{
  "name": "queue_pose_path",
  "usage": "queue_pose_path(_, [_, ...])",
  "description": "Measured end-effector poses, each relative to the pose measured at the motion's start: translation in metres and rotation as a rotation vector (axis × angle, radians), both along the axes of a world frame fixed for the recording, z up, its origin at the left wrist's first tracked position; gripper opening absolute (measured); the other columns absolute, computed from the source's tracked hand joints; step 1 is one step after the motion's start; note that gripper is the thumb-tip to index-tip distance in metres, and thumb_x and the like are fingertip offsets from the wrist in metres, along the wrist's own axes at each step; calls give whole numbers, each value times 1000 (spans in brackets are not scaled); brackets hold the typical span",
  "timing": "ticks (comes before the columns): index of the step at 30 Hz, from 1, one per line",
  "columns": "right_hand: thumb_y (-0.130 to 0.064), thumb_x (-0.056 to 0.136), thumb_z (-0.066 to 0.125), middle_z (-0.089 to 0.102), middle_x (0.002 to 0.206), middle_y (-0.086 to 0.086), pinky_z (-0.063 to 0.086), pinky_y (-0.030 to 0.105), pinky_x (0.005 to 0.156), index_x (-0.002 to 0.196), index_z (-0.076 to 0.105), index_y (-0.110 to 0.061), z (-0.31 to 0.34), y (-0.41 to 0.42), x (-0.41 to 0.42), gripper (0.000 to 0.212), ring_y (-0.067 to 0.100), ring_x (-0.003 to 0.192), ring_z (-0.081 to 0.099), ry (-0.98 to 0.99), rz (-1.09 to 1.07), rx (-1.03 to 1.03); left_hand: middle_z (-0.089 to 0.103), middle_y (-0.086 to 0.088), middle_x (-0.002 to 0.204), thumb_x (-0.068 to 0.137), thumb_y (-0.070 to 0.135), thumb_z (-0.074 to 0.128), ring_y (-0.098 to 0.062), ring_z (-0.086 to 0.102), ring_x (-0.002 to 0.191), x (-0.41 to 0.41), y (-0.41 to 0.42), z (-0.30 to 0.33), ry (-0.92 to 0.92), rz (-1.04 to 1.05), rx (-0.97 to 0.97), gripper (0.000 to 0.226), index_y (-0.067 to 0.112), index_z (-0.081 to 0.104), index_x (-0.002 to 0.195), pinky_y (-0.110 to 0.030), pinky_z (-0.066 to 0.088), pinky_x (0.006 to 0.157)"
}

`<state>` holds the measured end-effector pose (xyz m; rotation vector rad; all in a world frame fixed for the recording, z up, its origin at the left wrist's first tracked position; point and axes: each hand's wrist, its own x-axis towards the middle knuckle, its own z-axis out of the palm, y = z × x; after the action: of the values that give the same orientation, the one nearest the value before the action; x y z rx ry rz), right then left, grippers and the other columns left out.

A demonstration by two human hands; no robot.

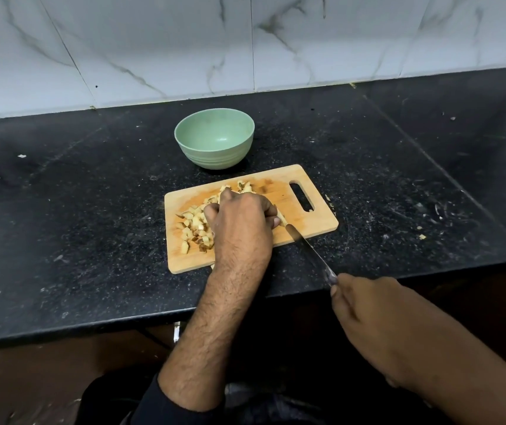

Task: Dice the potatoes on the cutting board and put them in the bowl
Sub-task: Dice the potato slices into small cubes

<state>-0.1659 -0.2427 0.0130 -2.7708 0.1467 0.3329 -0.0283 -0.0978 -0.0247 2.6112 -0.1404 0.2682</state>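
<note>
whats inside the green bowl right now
Nothing can be seen inside the green bowl: its floor and far wall are bare. The near rim hides a strip of the inner wall. The diced potato lies on the cutting board.

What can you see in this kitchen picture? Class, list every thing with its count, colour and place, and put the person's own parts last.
bowl: one, pale green, nothing in it, on the counter just behind the board.
cutting board: one, light wood, with a handle slot at its right end, on the counter in front of the bowl.
diced potato pieces: a pile too many to count, pale yellow with brown skin, on the left and middle of the board.
knife: one, silver blade, tip on the board, slanting back to the right hand.
counter: one, black, speckled with crumbs.
wall: white marble tiles behind the counter.
left hand: fingers curled over potato on the board.
right hand: grips the knife handle.
</note>
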Motion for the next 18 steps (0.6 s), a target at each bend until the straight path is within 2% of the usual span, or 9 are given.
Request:
queue_pose_path(2, [-46, 104, 30, 57, 61, -3, 51, 24, 56, 80, 47, -29, 2, -2, 0, 35, 6, 42, 54, -17, 3, 2, 68, 10, 99, 86, 35, 75, -14, 40, 114, -4, 1, -1, -16, -1, -13, 11, 30, 76, 96, -33, 13, 83])
queue_pose_path(5, [-46, 104, 32, 56, 59, -1, 53, 30, 58, 76, 46, -26, 3, -5, 1, 37, 5, 44, 52, -51, -14, 18, 69, 12, 104, 88, 39, 71, -14, 39, 114, -9, 3, -4, -48, -5, -12, 15, 32, 75, 101, -34, 15, 85])
queue_pose_path(11, [-46, 103, 32, 57, 63, -2, 56, 39, 69, 80, 47, -24, -2, -7, 11, 35, 10, 55, 56, -97, -60, 16, 64, 9, 110, 84, 66, 59, -17, 39, 118, -18, -6, 0, -46, -8, 56, 48, 28, 67, 113, -42, 22, 94])
queue_pose_path(14, [-47, 103, 32, 58, 68, -2, 55, 38, 70, 81, 46, -24, -2, -11, 14, 35, 13, 59, 57, -70, -79, 20, 62, 3, 120, 87, 63, 60, -22, 39, 123, -19, -13, -1, -57, 2, 133, 54, 24, 60, 124, -45, 23, 99])
queue_pose_path(18, [-48, 102, 34, 60, 71, 0, 57, 38, 71, 84, 48, -22, -1, -18, 13, 35, 16, 58, 57, -59, -97, 30, 65, 3, 112, 85, 54, 70, -23, 41, 122, -18, -21, 0, -82, 65, 5, 71, 18, 39, 139, -41, 20, 98])
